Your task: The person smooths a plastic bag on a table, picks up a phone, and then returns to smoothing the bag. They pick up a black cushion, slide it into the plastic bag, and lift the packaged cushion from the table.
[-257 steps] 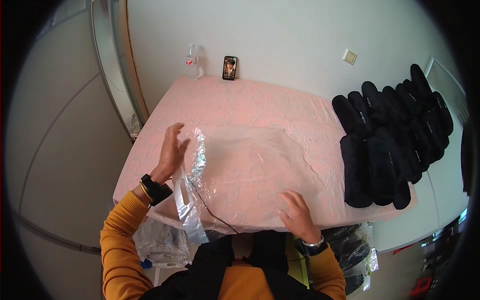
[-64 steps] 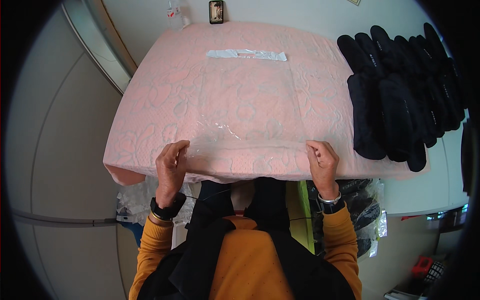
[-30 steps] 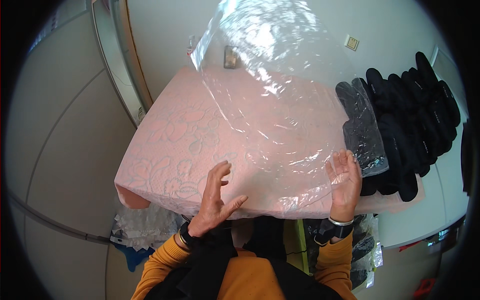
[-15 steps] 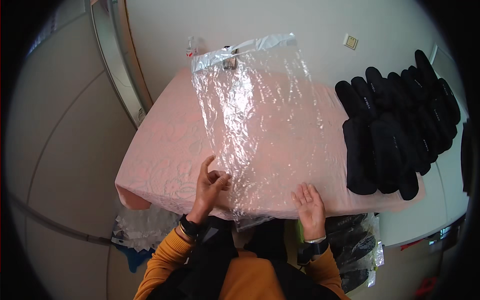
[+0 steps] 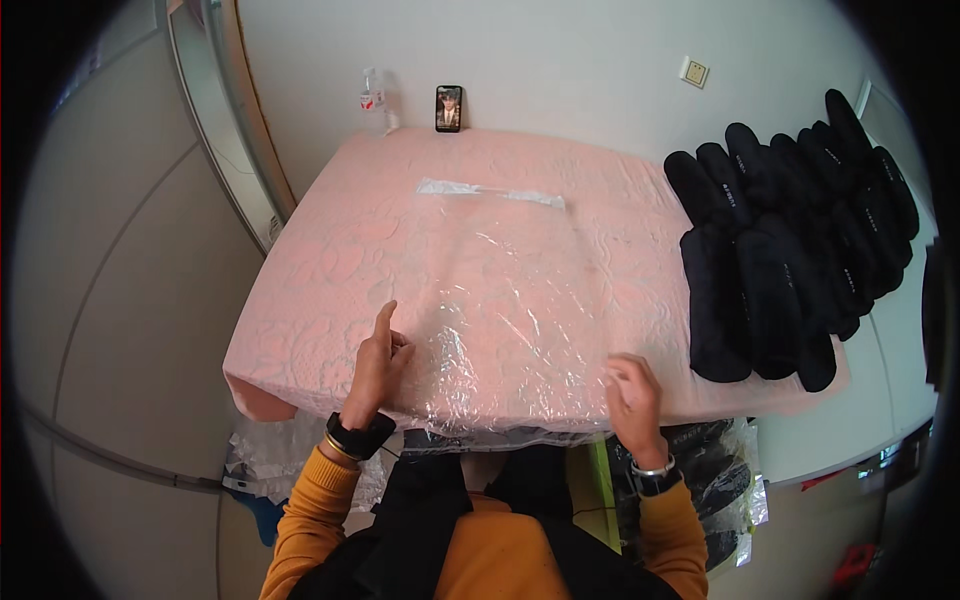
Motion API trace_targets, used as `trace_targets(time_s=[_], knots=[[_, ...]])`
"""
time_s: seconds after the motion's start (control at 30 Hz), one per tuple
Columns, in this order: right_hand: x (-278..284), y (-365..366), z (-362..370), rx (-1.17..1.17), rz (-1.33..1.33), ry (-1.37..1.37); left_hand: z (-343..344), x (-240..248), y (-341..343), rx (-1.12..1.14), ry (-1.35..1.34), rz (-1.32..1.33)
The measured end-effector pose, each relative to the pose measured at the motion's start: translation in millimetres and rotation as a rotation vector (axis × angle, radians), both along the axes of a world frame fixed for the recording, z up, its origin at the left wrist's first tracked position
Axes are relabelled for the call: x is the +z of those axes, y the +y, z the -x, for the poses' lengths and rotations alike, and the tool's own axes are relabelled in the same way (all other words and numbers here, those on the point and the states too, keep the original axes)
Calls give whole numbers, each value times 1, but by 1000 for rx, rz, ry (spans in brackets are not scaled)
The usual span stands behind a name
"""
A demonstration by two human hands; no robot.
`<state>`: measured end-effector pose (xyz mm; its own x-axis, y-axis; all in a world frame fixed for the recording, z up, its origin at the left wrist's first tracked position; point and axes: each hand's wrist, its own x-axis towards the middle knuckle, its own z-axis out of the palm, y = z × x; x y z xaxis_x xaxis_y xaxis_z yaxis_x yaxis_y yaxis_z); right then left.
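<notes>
A large clear plastic bag (image 5: 520, 290) lies on the pink patterned cloth, its silvery-white strip (image 5: 492, 193) toward the back and its near end hanging over the front edge. Beside the bag's left side is my left hand (image 5: 378, 365), index finger stretched out and thumb apart, holding nothing. At the opposite side, my right hand (image 5: 637, 400) hovers with its fingers loosely bent, and I see nothing held in it.
Several black padded, rounded pieces (image 5: 770, 300) are piled at the table's right. A bottle (image 5: 372, 100) and a propped-up phone (image 5: 448, 109) stand at the back by the wall. The pink cloth (image 5: 310, 270) covers the table. Plastic-wrapped black items (image 5: 690, 480) sit below the right front.
The bag has come down from the air onto the cloth, uncovering the phone. My left hand has moved left and let its pinch loosen; my right hand's fingers have bent.
</notes>
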<state>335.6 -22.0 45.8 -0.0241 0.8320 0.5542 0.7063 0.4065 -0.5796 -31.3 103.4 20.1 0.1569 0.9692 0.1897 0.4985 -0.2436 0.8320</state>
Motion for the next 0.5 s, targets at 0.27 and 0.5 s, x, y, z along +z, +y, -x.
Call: trace_targets(time_s=[0.27,0.5], knots=[[-7,9,8,80,313,-518,-8,12,-26,100,572,-454],[8,24,30,156,196,-503,-83,4,-52,-334,448,-664]])
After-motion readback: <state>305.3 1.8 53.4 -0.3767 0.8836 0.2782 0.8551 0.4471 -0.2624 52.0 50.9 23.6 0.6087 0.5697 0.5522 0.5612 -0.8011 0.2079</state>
